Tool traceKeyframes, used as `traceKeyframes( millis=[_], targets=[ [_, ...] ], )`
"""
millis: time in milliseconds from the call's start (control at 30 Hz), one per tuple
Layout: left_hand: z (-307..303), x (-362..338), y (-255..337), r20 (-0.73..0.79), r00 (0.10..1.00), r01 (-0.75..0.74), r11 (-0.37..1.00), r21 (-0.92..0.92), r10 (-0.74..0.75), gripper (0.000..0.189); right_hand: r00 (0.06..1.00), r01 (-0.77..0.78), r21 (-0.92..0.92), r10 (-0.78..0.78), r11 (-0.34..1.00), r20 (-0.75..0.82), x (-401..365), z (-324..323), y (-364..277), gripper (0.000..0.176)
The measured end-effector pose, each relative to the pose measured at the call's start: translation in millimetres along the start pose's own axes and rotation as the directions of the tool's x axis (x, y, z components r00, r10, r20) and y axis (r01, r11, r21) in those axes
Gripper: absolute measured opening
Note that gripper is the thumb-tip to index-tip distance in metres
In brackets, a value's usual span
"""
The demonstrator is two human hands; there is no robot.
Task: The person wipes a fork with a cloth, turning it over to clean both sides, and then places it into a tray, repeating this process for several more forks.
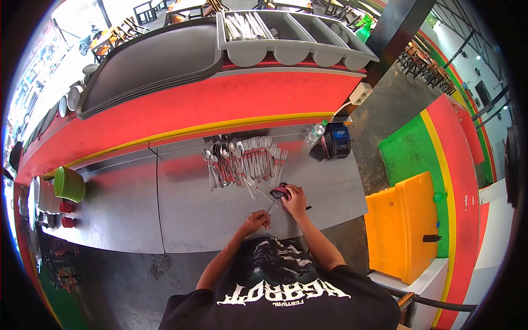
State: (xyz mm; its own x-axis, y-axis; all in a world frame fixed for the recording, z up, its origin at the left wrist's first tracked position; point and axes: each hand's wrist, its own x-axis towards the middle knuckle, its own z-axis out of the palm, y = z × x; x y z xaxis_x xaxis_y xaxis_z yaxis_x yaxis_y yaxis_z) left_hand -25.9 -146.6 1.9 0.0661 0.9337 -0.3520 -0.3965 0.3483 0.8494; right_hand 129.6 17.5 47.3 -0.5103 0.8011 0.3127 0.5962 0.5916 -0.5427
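My left hand [257, 221] is closed on the end of a slim piece of metal cutlery [271, 207], which points up and right toward my other hand. Whether it is a fork or a spoon is hidden. My right hand [295, 200] is closed around a small dark red and black thing [279, 192], too small to name, which meets the cutlery's far end. Just beyond my hands lie spoons [214, 159] and forks [258, 148] in a tight row on the metal counter [198, 220]. A few loose pieces rest at the row's near edge.
A grey cutlery tray [297, 55] and stacked dark trays [154, 55] sit on the red ledge. A plastic bottle [317, 132] and a black-and-blue device [336, 141] stand at the right back. Green bowls [70, 184] are at left, an orange box [399, 228] at right.
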Motion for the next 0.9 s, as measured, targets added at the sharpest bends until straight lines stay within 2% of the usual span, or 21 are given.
traceKeyframes(
  millis=[67, 167, 267, 300, 367, 467, 500, 567, 667, 767, 867, 900],
  targets=[
    [2, -2, 4, -0.015, 1.0, 0.017, 1.0, -0.001, -0.017, 0.022, 0.998, -0.031, -0.002, 0.03, 1.0, -0.056, 5, 1, 0, 0.041],
    [-1, -2, -4, 0.005, 1.0, -0.014, 1.0, 0.001, 0.014, 0.023, 0.972, -0.189, -0.042, 0.18, 0.981, -0.153, 13, 12, 16, 0.038],
    [-1, -7, -8, -0.016, 0.998, -0.062, 0.998, 0.011, 0.062, 0.022, 0.872, -0.376, 0.18, 0.413, 0.909, -0.262, 16, 20, 39, 0.036],
    [0, -8, -11, -0.031, 0.998, -0.057, 0.998, 0.02, 0.058, 0.023, 0.847, -0.369, 0.259, 0.438, 0.893, -0.303, 16, 18, 41, 0.036],
    [0, -6, -15, -0.058, 0.997, -0.048, 0.998, 0.036, 0.05, 0.025, 0.85, -0.379, 0.332, 0.467, 0.864, -0.244, 12, 12, 46, 0.036],
    [15, -11, 10, -0.255, 0.96, 0.205, 0.913, 0.351, -0.118, 0.035, 0.86, -0.358, 0.362, 0.455, 0.861, -0.231, -1, 9, 45, 0.037],
    [16, -12, 11, -0.293, 0.956, 0.167, 0.829, 0.534, -0.004, 0.036, 0.865, -0.345, 0.358, 0.442, 0.867, -0.238, -7, 8, 42, 0.037],
    [16, -14, 15, -0.294, 0.927, 0.125, 0.548, 0.827, 0.233, 0.04, 0.866, -0.336, 0.373, 0.439, 0.865, -0.24, -17, 9, 35, 0.036],
    [22, -14, 18, -0.346, 0.892, 0.179, 0.476, 0.861, 0.291, 0.037, 0.87, -0.333, 0.371, 0.434, 0.867, -0.234, -28, 5, 23, 0.035],
    [24, -17, 25, -0.282, 0.914, 0.133, 0.441, 0.888, 0.293, 0.035, 0.862, -0.347, 0.373, 0.45, 0.86, -0.235, -37, 12, 27, 0.037],
    [19, -17, 16, -0.221, 0.905, -0.019, 0.552, 0.834, 0.364, 0.036, 0.822, -0.403, 0.483, 0.539, 0.777, -0.182, -35, 8, 21, 0.036],
    [13, -13, 11, -0.244, 0.955, 0.042, 0.736, 0.675, 0.169, 0.036, 0.839, -0.388, 0.49, 0.519, 0.781, -0.163, -36, 4, 13, 0.036]
  ],
)
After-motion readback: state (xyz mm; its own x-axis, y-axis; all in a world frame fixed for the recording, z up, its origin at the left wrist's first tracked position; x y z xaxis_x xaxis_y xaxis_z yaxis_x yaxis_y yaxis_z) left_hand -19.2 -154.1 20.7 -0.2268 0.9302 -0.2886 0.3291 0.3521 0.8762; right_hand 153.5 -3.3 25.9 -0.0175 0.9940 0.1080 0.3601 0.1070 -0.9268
